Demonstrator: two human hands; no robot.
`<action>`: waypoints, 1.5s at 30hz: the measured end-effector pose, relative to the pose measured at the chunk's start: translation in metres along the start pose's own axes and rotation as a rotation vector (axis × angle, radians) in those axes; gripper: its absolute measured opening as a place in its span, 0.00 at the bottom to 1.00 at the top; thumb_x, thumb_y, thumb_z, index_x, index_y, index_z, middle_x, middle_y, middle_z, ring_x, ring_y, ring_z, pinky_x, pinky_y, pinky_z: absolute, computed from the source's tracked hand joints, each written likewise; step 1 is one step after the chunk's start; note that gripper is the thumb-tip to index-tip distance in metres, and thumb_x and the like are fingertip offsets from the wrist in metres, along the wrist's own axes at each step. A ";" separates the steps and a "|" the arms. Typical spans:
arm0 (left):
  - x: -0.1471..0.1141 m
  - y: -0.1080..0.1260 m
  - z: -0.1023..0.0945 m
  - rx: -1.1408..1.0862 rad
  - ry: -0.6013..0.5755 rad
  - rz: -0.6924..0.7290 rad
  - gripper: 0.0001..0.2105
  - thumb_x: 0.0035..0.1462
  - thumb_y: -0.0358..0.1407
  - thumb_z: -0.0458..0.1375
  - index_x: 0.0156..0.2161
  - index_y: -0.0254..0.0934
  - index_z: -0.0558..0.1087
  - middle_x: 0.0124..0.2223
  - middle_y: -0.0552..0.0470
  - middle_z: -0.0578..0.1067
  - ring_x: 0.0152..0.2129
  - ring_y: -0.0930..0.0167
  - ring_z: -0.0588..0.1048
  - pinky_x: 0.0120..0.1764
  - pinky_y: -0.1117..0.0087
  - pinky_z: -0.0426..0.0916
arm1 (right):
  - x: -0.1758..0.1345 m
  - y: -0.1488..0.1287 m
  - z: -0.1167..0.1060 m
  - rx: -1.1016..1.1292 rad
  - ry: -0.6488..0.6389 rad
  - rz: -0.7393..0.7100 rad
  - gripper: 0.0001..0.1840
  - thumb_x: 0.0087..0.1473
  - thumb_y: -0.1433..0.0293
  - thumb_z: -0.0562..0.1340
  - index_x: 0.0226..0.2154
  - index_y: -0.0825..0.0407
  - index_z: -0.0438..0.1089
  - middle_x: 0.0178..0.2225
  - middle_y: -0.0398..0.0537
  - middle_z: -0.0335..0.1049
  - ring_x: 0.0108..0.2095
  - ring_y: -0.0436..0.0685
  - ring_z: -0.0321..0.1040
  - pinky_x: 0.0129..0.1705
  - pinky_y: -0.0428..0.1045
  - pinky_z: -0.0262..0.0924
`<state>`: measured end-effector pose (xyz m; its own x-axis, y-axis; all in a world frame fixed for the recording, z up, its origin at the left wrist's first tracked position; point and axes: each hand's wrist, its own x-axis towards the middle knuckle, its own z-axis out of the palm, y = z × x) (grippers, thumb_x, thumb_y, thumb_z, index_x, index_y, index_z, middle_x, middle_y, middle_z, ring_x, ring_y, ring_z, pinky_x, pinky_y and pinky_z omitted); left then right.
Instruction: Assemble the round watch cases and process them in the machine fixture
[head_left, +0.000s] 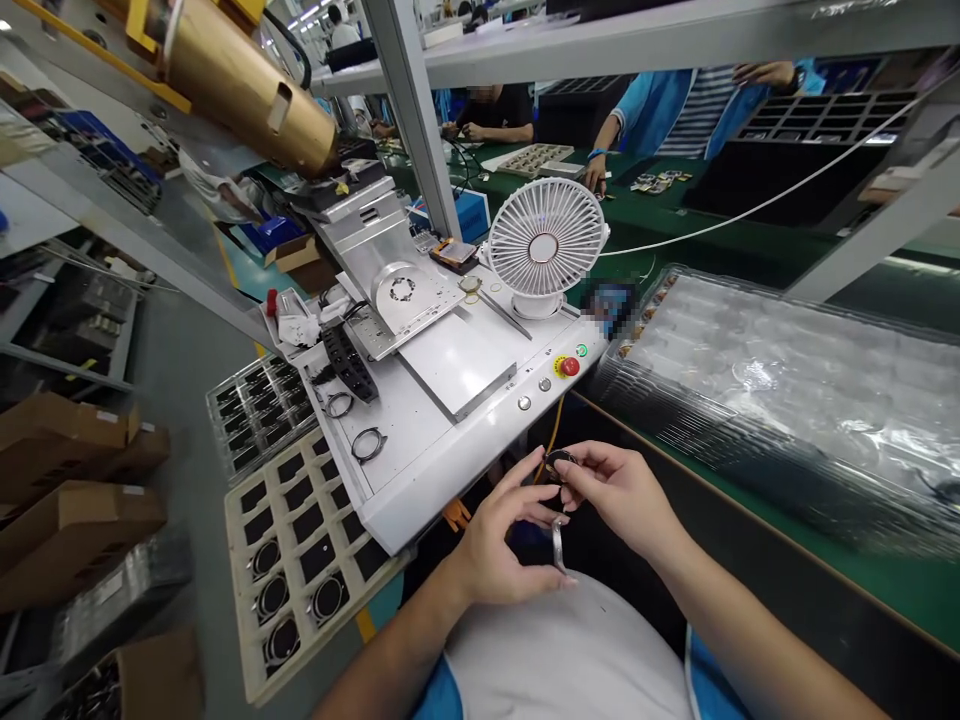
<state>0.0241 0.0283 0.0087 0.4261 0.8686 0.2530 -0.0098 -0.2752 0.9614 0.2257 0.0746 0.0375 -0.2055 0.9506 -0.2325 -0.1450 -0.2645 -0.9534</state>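
Note:
In front of my body, my left hand [495,545] is closed on a silver metal ring [557,545], like a watch case, pinched between thumb and fingertips and seen edge-on. My right hand [619,490] grips a small dark round part [556,460] between thumb and fingers, just above the ring. The left index fingertip reaches up close to that dark part; whether it touches it I cannot tell. Two more rings lie on the white machine table: one dark thin ring [339,404] and, nearer, another ring [368,445].
A cream compartment tray [238,530] with round watch cases [328,597] stands lower left. On the machine table [420,460] are a metal fixture [401,290], white fan [544,248], tweezers [506,312] and red button [570,367]. Stacked clear plastic trays [810,370] lie right. Co-workers sit opposite.

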 end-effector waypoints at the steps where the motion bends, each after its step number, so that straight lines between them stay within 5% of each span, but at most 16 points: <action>1: 0.000 0.000 -0.001 0.038 -0.020 0.005 0.44 0.42 0.35 0.78 0.65 0.44 0.68 0.75 0.30 0.51 0.43 0.56 0.85 0.47 0.56 0.82 | 0.000 -0.002 0.000 -0.002 0.000 0.013 0.23 0.46 0.52 0.76 0.32 0.55 0.78 0.22 0.47 0.74 0.22 0.53 0.71 0.27 0.47 0.71; 7: 0.001 0.003 -0.006 0.300 -0.103 -0.013 0.38 0.49 0.31 0.73 0.65 0.44 0.68 0.73 0.35 0.60 0.54 0.51 0.80 0.56 0.50 0.76 | 0.004 0.000 0.005 0.064 -0.038 0.084 0.25 0.39 0.53 0.79 0.32 0.54 0.79 0.27 0.47 0.76 0.25 0.55 0.74 0.29 0.49 0.73; 10: -0.001 0.001 -0.007 0.219 -0.080 -0.026 0.38 0.47 0.30 0.74 0.64 0.44 0.70 0.72 0.35 0.61 0.55 0.51 0.79 0.57 0.52 0.75 | 0.005 0.004 0.005 0.089 0.005 0.098 0.25 0.41 0.51 0.78 0.29 0.55 0.77 0.23 0.45 0.73 0.22 0.51 0.69 0.26 0.46 0.69; 14: -0.002 -0.006 -0.006 -0.189 0.161 -0.030 0.30 0.50 0.30 0.74 0.58 0.44 0.75 0.66 0.39 0.72 0.52 0.58 0.81 0.55 0.59 0.77 | 0.002 0.001 0.005 0.104 0.010 0.124 0.27 0.40 0.50 0.79 0.24 0.55 0.72 0.22 0.42 0.68 0.22 0.47 0.62 0.24 0.42 0.62; 17: -0.001 -0.012 -0.005 -0.437 0.318 -0.019 0.22 0.53 0.33 0.73 0.53 0.44 0.78 0.55 0.44 0.82 0.52 0.63 0.81 0.57 0.62 0.75 | -0.004 -0.005 0.011 0.121 -0.064 0.222 0.28 0.38 0.51 0.80 0.23 0.55 0.70 0.25 0.44 0.71 0.26 0.49 0.67 0.30 0.45 0.68; 21: -0.004 -0.019 -0.001 -0.513 0.367 -0.054 0.25 0.47 0.38 0.77 0.52 0.43 0.79 0.55 0.44 0.82 0.49 0.61 0.82 0.54 0.60 0.77 | -0.014 -0.007 0.030 0.201 -0.151 0.309 0.27 0.35 0.57 0.81 0.23 0.54 0.68 0.25 0.46 0.73 0.26 0.51 0.69 0.33 0.47 0.68; 28: -0.014 -0.024 0.000 -0.480 0.391 -0.023 0.27 0.41 0.36 0.79 0.50 0.46 0.81 0.52 0.47 0.84 0.48 0.60 0.84 0.49 0.60 0.81 | -0.021 -0.005 0.055 0.120 -0.026 0.167 0.23 0.36 0.66 0.77 0.25 0.50 0.62 0.22 0.39 0.66 0.24 0.49 0.62 0.25 0.44 0.57; 45: -0.017 -0.025 0.002 -0.373 0.557 -0.050 0.27 0.35 0.42 0.80 0.45 0.50 0.84 0.47 0.50 0.86 0.42 0.59 0.85 0.44 0.59 0.83 | -0.024 -0.014 0.068 0.094 -0.028 0.098 0.19 0.41 0.68 0.70 0.26 0.47 0.57 0.19 0.35 0.66 0.19 0.50 0.67 0.19 0.43 0.57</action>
<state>0.0184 0.0196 -0.0198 -0.0951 0.9870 0.1297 -0.3566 -0.1554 0.9212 0.1671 0.0442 0.0700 -0.2495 0.9152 -0.3165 -0.2124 -0.3706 -0.9042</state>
